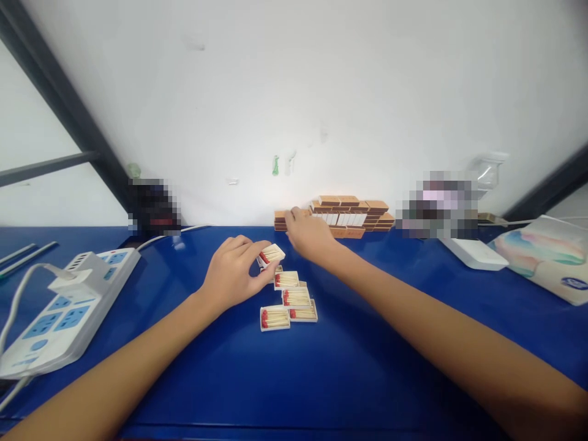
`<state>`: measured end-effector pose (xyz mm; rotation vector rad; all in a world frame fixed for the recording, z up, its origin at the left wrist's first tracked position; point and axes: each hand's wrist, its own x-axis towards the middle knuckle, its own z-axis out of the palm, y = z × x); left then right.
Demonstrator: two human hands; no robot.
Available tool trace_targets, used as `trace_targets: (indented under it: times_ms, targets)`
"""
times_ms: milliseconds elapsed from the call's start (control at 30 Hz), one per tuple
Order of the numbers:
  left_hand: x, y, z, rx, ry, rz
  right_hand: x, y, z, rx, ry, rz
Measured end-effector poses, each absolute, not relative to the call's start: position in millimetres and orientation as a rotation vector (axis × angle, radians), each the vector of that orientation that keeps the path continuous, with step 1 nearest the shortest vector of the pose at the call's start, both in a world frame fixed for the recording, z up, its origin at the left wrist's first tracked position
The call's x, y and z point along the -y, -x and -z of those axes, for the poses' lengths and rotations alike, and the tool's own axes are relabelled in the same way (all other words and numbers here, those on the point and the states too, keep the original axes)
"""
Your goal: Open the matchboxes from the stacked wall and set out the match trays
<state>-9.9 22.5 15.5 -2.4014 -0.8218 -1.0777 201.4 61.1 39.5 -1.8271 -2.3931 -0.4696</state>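
Observation:
My left hand [234,269] grips a matchbox tray [274,253] between thumb and fingers; it is filled with red-tipped matches and tilted above the desk. Below it, several open matchbox trays [296,297] full of matches lie in a loose, partly overlapping group. My right hand [309,231] reaches to the left end of a stack of matchboxes [351,217] by the wall. Its fingers are curled together on a matchbox [280,220] there, and the hand hides part of that end. The stack has orange tops, dark striking sides and a row of white ends.
A white power strip [68,318] with a plugged-in adapter and cables lies at left on the blue desk [294,386]. At right are a white box-shaped device [475,253] and a tissue pack [544,257]. A white wall [294,92] rises behind the stack.

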Motion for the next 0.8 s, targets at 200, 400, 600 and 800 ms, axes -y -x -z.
trace_targets:
  times_ms: [200,400,600,800]
  targets:
    - [-22.3,12.1,-18.4,0.677,2.446,1.113,-95.5,-181.4,-49.0,2.336,1.994,0.420]
    - [-21.3,11.5,-17.8,0.704,2.454,1.111,-97.0,-185.6,-55.8,2.358,1.983,0.422]
    - [-21.5,11.1,-14.5,0.767,2.544,1.182,-47.9,-202.3,-66.0,2.320,1.845,0.537]
    - [-10.1,1.9,-9.6,0.699,2.733,1.153,6.6,-271.5,-27.4,2.199,1.663,0.579]
